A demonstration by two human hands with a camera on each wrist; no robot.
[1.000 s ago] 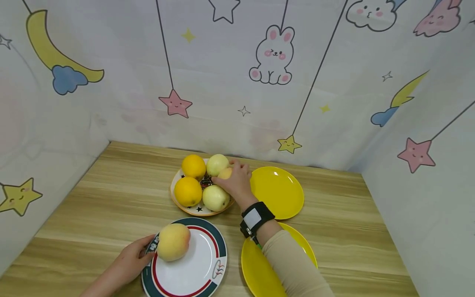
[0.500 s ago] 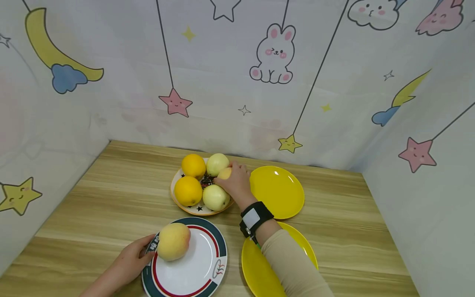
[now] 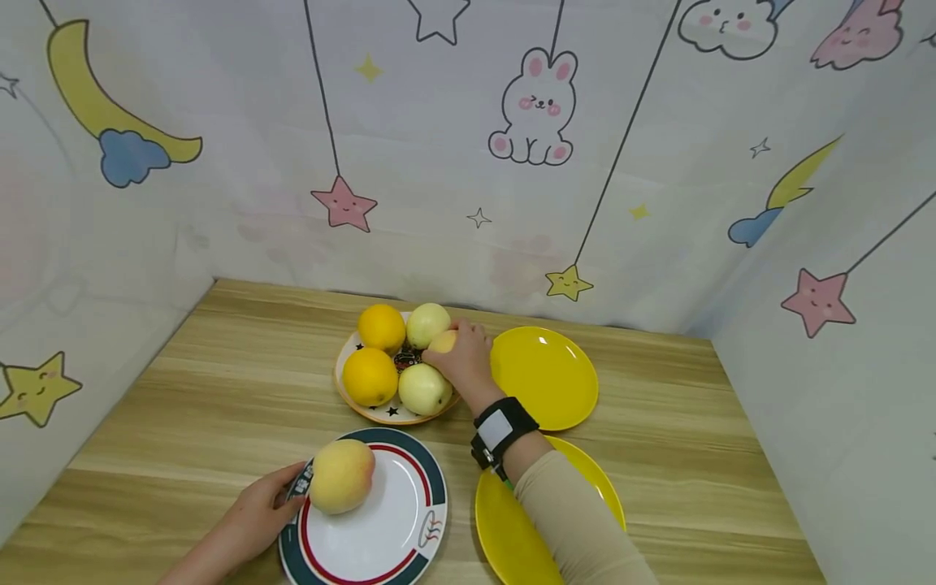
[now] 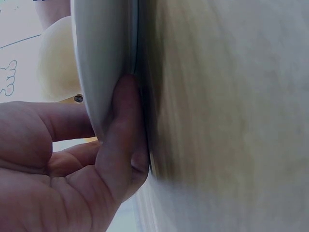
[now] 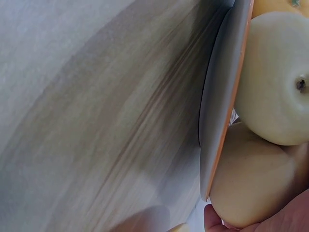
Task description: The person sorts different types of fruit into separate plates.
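With thumb and fingers, my left hand (image 3: 259,508) pinches the left rim of a white plate (image 3: 373,528) with a green and red border. A large peach (image 3: 342,477) rests on that plate near the hand. The left wrist view shows the thumb and fingers (image 4: 128,104) on either side of the plate's edge. Farther back, my right hand (image 3: 471,361) grips a second peach (image 3: 442,341) at the right side of a patterned fruit plate (image 3: 392,414). In the right wrist view this peach (image 5: 251,169) touches a pale pear (image 5: 275,77); most of the hand is outside that view.
Two oranges (image 3: 371,377) and two pale green pears (image 3: 426,390) share the fruit plate. To its right lies a yellow plate (image 3: 544,378). Another yellow plate (image 3: 512,528) sits nearer, partly under my right forearm. Printed cloth walls surround the wooden table (image 3: 702,455).
The fingers of my right hand have drawn in closer around the peach on the fruit plate. My left hand and the plates have stayed in place.
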